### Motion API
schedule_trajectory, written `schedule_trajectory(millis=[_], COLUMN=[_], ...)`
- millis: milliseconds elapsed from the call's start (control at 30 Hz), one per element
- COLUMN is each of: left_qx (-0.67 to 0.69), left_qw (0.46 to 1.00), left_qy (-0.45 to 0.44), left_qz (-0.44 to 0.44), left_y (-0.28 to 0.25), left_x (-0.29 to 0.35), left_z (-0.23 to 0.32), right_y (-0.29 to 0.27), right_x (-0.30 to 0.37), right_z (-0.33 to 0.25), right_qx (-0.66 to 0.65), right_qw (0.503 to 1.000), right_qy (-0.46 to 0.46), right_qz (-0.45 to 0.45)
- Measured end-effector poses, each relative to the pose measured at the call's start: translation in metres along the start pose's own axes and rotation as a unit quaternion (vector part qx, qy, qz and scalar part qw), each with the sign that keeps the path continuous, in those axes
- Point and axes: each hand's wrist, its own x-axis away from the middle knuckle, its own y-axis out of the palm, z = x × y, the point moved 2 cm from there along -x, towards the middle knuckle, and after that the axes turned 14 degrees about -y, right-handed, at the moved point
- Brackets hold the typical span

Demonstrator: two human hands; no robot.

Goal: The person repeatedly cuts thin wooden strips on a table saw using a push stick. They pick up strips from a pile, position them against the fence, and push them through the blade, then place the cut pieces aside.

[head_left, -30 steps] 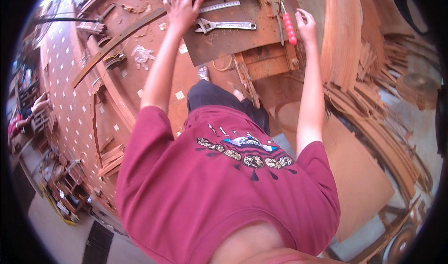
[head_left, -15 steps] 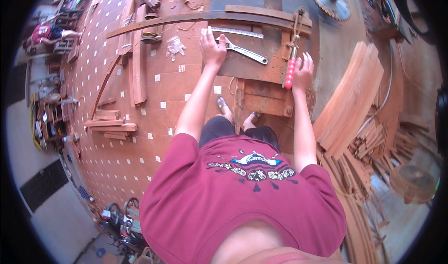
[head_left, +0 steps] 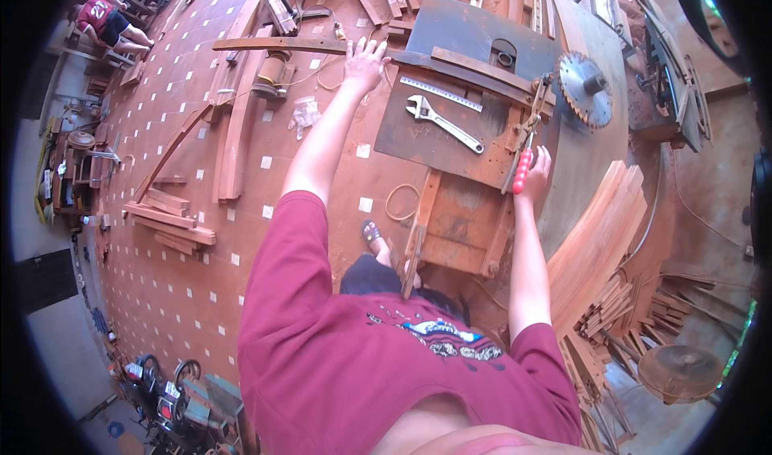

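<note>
My left hand [head_left: 366, 67] lies with spread fingers on a long wooden bar [head_left: 297, 45] that runs along the saw table [head_left: 394, 129]. My right hand [head_left: 539, 171] is beside the red ribbed handle [head_left: 523, 171] of a metal clamp [head_left: 532, 117]; its fingers stretch upward, loosely bent, not wrapped round the handle. Between my hands an adjustable wrench [head_left: 445, 124] lies on the rusty tabletop. Just beyond it is a steel ruler [head_left: 441, 93]. A toothed circular saw blade [head_left: 585, 89] stands to the right of the clamp.
Curved planks [head_left: 599, 242] are stacked at right, above offcuts and a round fan [head_left: 680, 373]. On the tiled floor at left lie timber pieces [head_left: 170, 222], a glove [head_left: 305, 116] and a cable reel [head_left: 273, 73]. Another person [head_left: 108, 25] is at far left; motorbikes [head_left: 165, 399] stand at lower left.
My left hand has moved from beside the wrench out onto the long bar, fingers spreading. My right hand stays by the red handle. The view has shifted, showing more of the table's far side.
</note>
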Motion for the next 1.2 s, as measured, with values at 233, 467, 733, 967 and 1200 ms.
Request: schedule_trajectory(millis=[233, 467, 733, 967, 1200], left_qx=[0.005, -0.002, -0.011, -0.011, -0.026], left_qw=[1.000, 1.000, 1.000, 0.999, 0.998], left_qy=[0.008, -0.008, -0.016, -0.022, -0.013], left_qz=[0.025, -0.018, -0.020, -0.029, -0.064], left_y=[0.019, 0.042, 0.054, 0.053, 0.040], left_x=[-0.077, -0.147, -0.175, -0.181, -0.148], left_z=[0.020, 0.038, 0.048, 0.046, 0.035], right_y=[0.031, 0.065, 0.080, 0.076, 0.057], right_x=[-0.060, -0.118, -0.144, -0.145, -0.118], right_z=[0.014, 0.027, 0.031, 0.030, 0.015], right_qx=[0.036, 0.050, 0.068, 0.074, 0.047], right_qw=[0.999, 0.998, 0.997, 0.997, 0.998], right_qy=[-0.022, -0.030, -0.023, 0.000, 0.025], right_qz=[-0.009, -0.009, -0.011, -0.034, -0.025])
